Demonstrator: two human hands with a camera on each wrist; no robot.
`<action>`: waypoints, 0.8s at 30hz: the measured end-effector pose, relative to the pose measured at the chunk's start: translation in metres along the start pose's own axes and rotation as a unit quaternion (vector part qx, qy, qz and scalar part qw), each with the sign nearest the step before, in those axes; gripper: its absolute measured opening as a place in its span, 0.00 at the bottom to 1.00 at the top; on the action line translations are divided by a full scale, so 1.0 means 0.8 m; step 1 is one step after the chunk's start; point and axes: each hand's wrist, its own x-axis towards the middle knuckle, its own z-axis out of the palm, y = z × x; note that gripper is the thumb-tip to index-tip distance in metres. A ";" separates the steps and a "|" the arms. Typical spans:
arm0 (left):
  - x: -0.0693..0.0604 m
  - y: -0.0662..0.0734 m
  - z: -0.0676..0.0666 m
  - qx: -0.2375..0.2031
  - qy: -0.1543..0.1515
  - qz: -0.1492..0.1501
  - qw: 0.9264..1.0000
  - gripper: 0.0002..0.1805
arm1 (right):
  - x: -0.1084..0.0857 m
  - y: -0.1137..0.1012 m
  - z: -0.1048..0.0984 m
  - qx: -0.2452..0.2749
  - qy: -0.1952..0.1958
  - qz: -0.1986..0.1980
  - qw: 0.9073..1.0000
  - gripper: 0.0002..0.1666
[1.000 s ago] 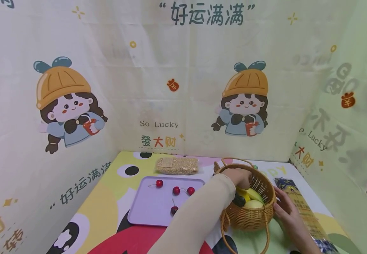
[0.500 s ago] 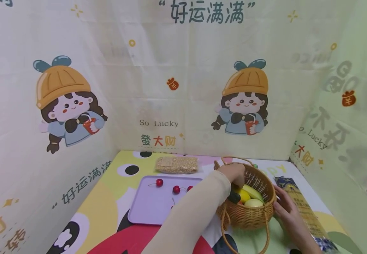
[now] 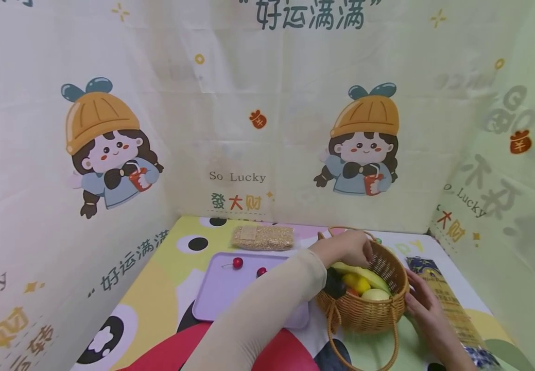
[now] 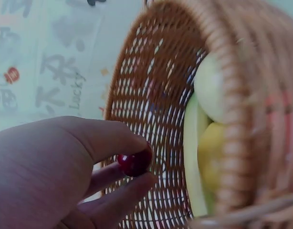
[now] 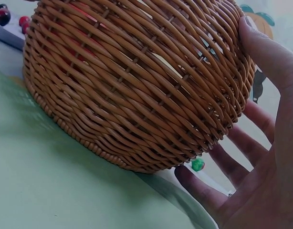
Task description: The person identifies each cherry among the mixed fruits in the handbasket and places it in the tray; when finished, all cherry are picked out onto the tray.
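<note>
My left hand (image 3: 348,248) is over the wicker basket (image 3: 364,315), its sleeved arm reaching across the purple tray (image 3: 223,296). Between thumb and fingertips it pinches a dark red cherry (image 4: 135,161), seen in the left wrist view beside the basket's inner wall. In the basket lie a yellow lemon-like fruit (image 3: 356,283), a pale round fruit (image 3: 375,294), a long yellow-green piece (image 3: 364,275) and a dark item (image 3: 335,285). My right hand (image 3: 429,312) rests spread fingers and thumb against the basket's outer right side. Cherries (image 3: 237,263) lie on the tray, partly hidden by the arm.
A clear bag of grains (image 3: 262,238) lies behind the tray. Right of the basket is a long gold-and-blue package (image 3: 448,301), partly behind my right hand. The basket's handle (image 3: 390,350) hangs down in front. Printed cloth walls (image 3: 295,129) surround the patterned table.
My left hand has risen from deeper in the basket, uncovering more of the fruit. The head view has shifted slightly. My right hand keeps its place against the basket.
</note>
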 end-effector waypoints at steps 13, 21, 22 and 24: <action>-0.131 -0.007 0.041 -0.231 0.076 0.176 0.954 0.13 | 0.003 -0.006 0.002 -0.023 -0.009 0.017 1.000 0.37; -0.224 -0.032 0.093 -0.384 0.056 0.230 0.893 0.13 | 0.003 -0.003 0.001 -0.008 -0.006 -0.012 1.000 0.36; -0.233 -0.037 0.102 -0.401 0.057 0.225 0.886 0.13 | 0.002 -0.003 0.001 -0.006 -0.007 -0.015 1.000 0.36; -0.247 -0.051 0.120 -0.429 0.067 0.215 0.875 0.13 | 0.000 -0.002 0.000 -0.003 -0.007 -0.018 1.000 0.36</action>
